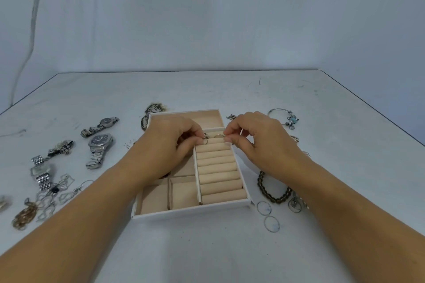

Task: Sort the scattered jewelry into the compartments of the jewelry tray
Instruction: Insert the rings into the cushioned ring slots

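Note:
A white jewelry tray [190, 210] with beige lining sits mid-table, with square compartments on its left and a column of ring rolls [218, 174] on its right. My left hand [170, 142] pinches a small silver ring [205, 140] at the top of the rolls. My right hand [255, 142] pinches a second ring [219, 136] just beside it, over the far rolls. Both hands hover above the tray's far half and hide the compartments under them.
Left of the tray lie three silver watches [100, 145] and tangled chains [43, 202]. To the right are a dark bead bracelet [271, 193], two thin hoops [268, 216], and a charm bangle [285, 117]. A dark scorch mark [151, 110] sits behind the tray.

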### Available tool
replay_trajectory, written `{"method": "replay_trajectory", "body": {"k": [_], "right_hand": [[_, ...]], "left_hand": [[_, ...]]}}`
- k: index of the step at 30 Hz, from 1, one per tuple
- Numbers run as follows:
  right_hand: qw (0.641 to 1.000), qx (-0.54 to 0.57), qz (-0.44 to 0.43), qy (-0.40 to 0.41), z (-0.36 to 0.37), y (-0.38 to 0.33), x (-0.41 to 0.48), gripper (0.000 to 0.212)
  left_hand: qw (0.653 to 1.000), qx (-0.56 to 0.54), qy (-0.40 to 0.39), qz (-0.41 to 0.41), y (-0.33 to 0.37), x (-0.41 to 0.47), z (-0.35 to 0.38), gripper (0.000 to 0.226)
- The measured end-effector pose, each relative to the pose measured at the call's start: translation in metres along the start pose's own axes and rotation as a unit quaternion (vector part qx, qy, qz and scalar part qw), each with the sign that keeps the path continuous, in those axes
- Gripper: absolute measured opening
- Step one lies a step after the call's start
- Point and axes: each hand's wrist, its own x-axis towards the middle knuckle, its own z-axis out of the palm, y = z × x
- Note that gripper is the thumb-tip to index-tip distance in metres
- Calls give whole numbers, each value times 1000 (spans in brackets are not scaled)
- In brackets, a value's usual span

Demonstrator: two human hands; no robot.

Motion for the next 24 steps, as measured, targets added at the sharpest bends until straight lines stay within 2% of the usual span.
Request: {"method": "replay_trajectory", "body": {"k": [7, 12, 15, 17, 21, 24], "right_hand": [[1000, 5, -2, 1, 0, 0, -2, 5], [1000, 8, 0, -1, -2, 0, -3, 5], [1000, 12, 1, 0, -4, 0, -4, 6], [1000, 17, 0, 2, -7, 1, -5, 6], [1000, 21, 3, 6, -8, 1, -6, 6], [1000, 23, 3, 6, -8, -1, -5, 6]], "left_hand": [[999, 17, -35, 9, -4, 3, 1, 9], [998, 52, -22, 11, -8, 3, 2, 13], [997, 75, -14, -32, -6, -2, 0, 39], [996, 65, -16, -50, -9, -5, -1, 47], [998, 34, -37, -38, -14, -6, -1, 31], [998, 20, -55, -27, -15, -6, -4, 35]]}}
